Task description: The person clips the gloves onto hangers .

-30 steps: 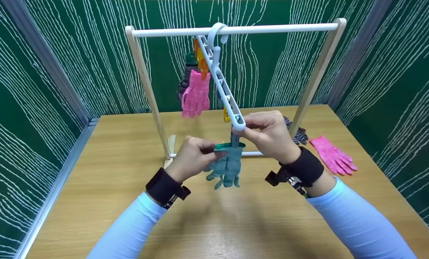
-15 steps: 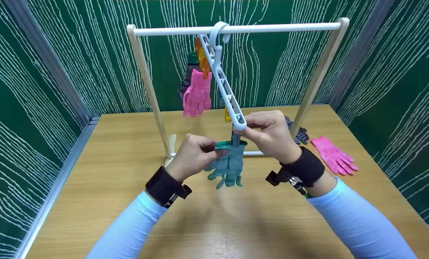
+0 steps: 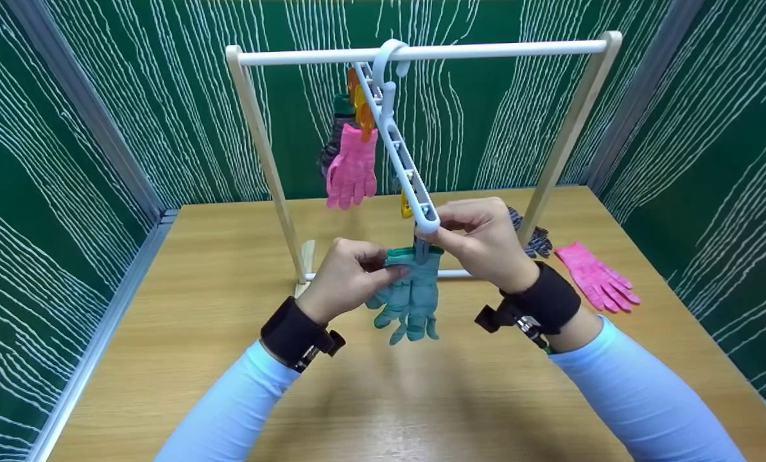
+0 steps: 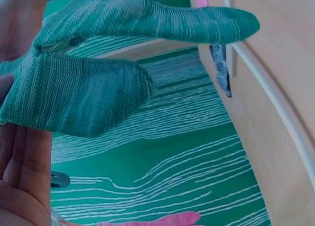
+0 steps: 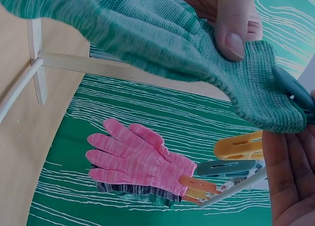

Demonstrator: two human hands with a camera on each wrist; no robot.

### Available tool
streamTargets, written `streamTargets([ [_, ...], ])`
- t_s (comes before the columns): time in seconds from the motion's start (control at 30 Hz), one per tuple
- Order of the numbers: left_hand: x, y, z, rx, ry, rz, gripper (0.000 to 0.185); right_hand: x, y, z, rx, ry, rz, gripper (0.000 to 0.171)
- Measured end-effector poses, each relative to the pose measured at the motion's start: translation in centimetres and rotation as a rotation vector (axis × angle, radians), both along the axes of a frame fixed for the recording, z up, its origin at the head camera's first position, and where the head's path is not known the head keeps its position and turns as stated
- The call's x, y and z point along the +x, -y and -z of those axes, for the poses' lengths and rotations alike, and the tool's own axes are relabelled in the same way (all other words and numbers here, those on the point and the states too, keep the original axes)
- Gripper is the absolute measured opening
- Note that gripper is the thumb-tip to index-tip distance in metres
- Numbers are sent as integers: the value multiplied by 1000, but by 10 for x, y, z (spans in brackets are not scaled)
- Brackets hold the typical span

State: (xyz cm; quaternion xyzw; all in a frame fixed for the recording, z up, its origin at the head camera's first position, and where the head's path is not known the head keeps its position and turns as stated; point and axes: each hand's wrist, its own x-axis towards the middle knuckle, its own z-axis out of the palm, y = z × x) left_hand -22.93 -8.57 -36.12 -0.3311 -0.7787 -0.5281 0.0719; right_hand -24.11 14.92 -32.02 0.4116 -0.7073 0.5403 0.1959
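Note:
My left hand [image 3: 350,279] pinches the cuff of a green knit glove [image 3: 415,298] between thumb and fingers, and the glove's fingers hang down. At the near end of a pale blue clip hanger [image 3: 427,223], my right hand [image 3: 485,240] pinches a grey-blue clothespin [image 3: 420,248]. The clothespin's tips overlap the glove's cuff. In the right wrist view the clothespin [image 5: 290,88] sits right at the edge of the cuff, and the left thumb [image 5: 234,34] presses on the knit. Glove fabric [image 4: 83,93] covers much of the left wrist view.
The hanger hooks over the white bar [image 3: 504,49] of a wooden rack. On its far part hang a pink glove [image 3: 352,170] and a dark striped glove [image 3: 331,147], by orange and yellow clothespins. Another pink glove [image 3: 596,277] and a dark glove [image 3: 537,242] lie on the table [image 3: 228,359].
The green glove's cuff has risen a little against the clothespin and shifted slightly right, and its hanging fingers have swung. Both hands keep nearly the same place and hold.

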Motion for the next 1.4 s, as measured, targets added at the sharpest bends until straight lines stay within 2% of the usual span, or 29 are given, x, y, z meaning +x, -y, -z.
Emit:
streamTargets([
  [0.27,0,-2,1,2,-12,10,12,2,-2,0,14,-14,2,14],
  [0.87,-1,0,3,-5,-14,4,11,2,-5,3,20,-6,-73,17],
  [1.17,-3,3,6,3,-16,6,12,3,-6,5,19,-7,-64,20],
  [1.4,-7,9,5,25,0,18,15,3,-8,7,1,5,-75,13],
])
